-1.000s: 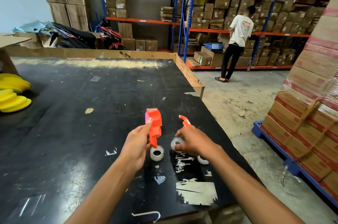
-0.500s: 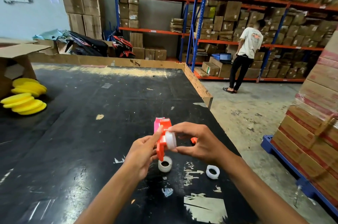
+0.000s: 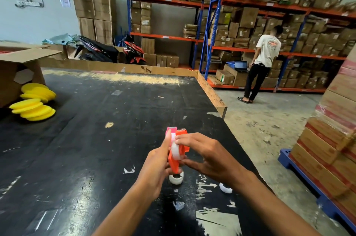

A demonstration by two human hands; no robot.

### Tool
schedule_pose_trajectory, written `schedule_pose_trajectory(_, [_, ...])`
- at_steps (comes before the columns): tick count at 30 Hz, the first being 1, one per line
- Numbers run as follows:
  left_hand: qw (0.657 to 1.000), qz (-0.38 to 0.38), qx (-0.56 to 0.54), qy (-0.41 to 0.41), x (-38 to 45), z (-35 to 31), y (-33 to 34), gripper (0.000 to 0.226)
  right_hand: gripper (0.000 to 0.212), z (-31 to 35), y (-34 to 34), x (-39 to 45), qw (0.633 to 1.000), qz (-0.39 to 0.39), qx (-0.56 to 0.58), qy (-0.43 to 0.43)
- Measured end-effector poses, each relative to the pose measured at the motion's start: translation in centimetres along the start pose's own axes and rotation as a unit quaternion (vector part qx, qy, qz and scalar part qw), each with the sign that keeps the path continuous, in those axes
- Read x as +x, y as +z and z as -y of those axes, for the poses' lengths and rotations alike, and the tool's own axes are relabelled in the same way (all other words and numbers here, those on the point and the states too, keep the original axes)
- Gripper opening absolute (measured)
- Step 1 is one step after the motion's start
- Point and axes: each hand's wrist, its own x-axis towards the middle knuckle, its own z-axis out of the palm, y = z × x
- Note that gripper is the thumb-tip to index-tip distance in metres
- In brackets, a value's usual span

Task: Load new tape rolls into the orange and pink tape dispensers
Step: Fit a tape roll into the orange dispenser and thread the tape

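Observation:
My left hand (image 3: 157,168) holds the orange tape dispenser (image 3: 174,163) upright above the black table (image 3: 96,139). Behind it shows the top of the pink dispenser (image 3: 170,129); whether it stands on the table or is held too I cannot tell. My right hand (image 3: 208,155) pinches a white tape roll (image 3: 176,152) against the side of the orange dispenser. A second white roll (image 3: 176,178) lies on the table just below the dispenser. A third roll (image 3: 225,187) lies to the right, half hidden by my right forearm.
Yellow foam pads (image 3: 33,103) and an open cardboard box (image 3: 17,70) sit at the table's far left. The table's right edge (image 3: 213,97) drops to the concrete floor. Wrapped cartons on a blue pallet (image 3: 331,139) stand at right. A person (image 3: 260,66) stands at the shelving.
My right hand picked a tape roll off the table and brought it up against the orange dispenser. The camera tilted up, so the hands sit lower in view.

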Motion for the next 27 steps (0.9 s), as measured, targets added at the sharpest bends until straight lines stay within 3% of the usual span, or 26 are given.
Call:
schedule_pose_trajectory(6, [1.0,-0.001,-0.025,-0.005,-0.1,0.0,0.6,0.041,0.052,0.7,1.4,-0.3,0.998,-0.022,0.044,0.042])
schedule_pose_trajectory(9, [1.0,-0.015,0.01,0.002,0.0,0.2,0.8,0.028,0.053,0.7,1.0,-0.6,0.985,-0.013,0.139,0.098])
schedule_pose_trajectory(12, [0.999,-0.024,0.03,-0.015,0.3,0.4,0.6,0.026,0.023,-1.5,0.1,-1.2,0.951,-0.105,0.196,0.214])
schedule_pose_trajectory(14, [0.999,-0.034,0.029,-0.03,0.4,0.5,0.3,0.027,0.008,-4.5,0.5,-2.0,0.923,-0.151,0.13,0.329])
schedule_pose_trajectory(15, [0.998,-0.038,0.029,-0.037,0.6,0.5,0.3,0.028,0.011,-6.2,0.9,-2.4,0.909,-0.129,0.079,0.388])
schedule_pose_trajectory(17, [0.998,-0.046,0.02,-0.046,0.7,0.7,0.2,0.03,0.026,-8.7,2.3,-3.0,0.871,-0.014,0.002,0.49])
schedule_pose_trajectory(19, [0.997,-0.054,0.001,-0.055,0.9,0.8,0.1,0.03,0.041,-9.9,3.8,-3.3,0.837,0.068,-0.033,0.542])
schedule_pose_trajectory(24, [0.994,-0.051,-0.054,-0.084,1.3,1.1,0.3,0.026,0.037,-10.3,5.2,-2.0,0.825,0.068,-0.073,0.556])
schedule_pose_trajectory(27, [0.993,-0.064,-0.057,-0.077,1.5,1.5,0.1,0.028,0.04,-9.9,4.7,-1.4,0.813,0.059,-0.023,0.579])
